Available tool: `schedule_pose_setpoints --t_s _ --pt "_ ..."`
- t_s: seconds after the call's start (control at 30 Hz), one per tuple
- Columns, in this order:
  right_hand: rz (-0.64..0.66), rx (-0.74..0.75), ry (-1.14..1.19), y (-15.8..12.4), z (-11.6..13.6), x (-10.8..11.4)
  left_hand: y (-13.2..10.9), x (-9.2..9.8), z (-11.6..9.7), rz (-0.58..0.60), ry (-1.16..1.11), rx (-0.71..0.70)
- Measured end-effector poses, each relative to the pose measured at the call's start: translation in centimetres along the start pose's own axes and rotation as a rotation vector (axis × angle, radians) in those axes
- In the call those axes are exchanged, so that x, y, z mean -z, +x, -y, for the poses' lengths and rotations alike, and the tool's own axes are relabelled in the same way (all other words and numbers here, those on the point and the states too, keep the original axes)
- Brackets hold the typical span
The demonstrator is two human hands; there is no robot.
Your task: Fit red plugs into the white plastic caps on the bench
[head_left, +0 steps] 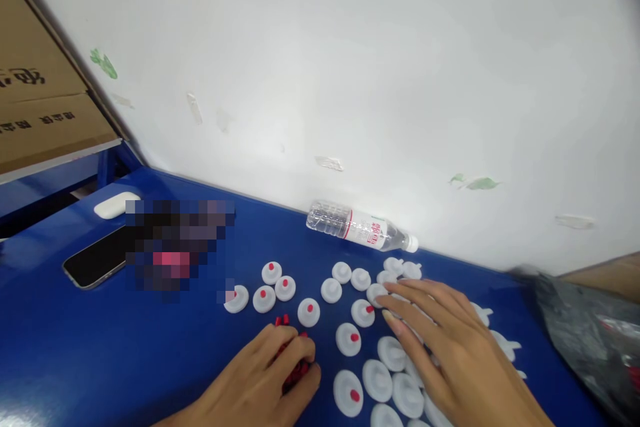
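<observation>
My left hand [267,377] rests low on the blue table with its fingers curled round small red caps [286,320]; part of that cluster is hidden under the fingers. My right hand [453,347] is spread out flat over several white plastic discs with short stems, its fingertips on or just over one white disc [376,296]. Between the hands, some discs carry a red cap on the stem, such as a capped disc [349,339] and a larger-looking capped disc [349,393]. Bare discs [377,380] lie crowded beside and beneath my right hand.
A clear plastic bottle [365,227] lies on its side by the white wall [320,67]. On the left of the blue table [165,347] are a phone [97,259], a white case [114,205] and a blurred-out area. A cardboard box [45,93] and a dark plastic bag [575,327] flank the table.
</observation>
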State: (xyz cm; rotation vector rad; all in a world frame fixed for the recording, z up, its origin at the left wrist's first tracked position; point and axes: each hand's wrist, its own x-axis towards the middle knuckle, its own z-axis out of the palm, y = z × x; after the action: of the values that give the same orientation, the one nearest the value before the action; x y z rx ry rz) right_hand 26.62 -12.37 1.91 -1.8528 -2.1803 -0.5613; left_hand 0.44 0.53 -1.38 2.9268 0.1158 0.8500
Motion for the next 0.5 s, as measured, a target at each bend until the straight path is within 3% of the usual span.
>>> schedule_pose_setpoints --t_s 0.13,0.2,0.37,0.5 --pt "0.063 0.017 -0.075 -0.4 -0.1 -1.0 0.4 0.8 -0.1 0.068 -0.026 -0.009" --pt "0.080 0.029 -0.097 -0.5 -0.1 -1.5 0.5 0.9 -0.2 0.040 -0.059 0.005" --pt "-0.002 0.011 0.032 -0.6 -0.1 -0.7 0.1 0.1 0.4 -0.230 -0.211 -0.061" --pt "-0.160 -0.147 0.159 -0.5 1.1 1.5 -0.5 -0.4 1.1 -0.248 -0.244 -0.056"
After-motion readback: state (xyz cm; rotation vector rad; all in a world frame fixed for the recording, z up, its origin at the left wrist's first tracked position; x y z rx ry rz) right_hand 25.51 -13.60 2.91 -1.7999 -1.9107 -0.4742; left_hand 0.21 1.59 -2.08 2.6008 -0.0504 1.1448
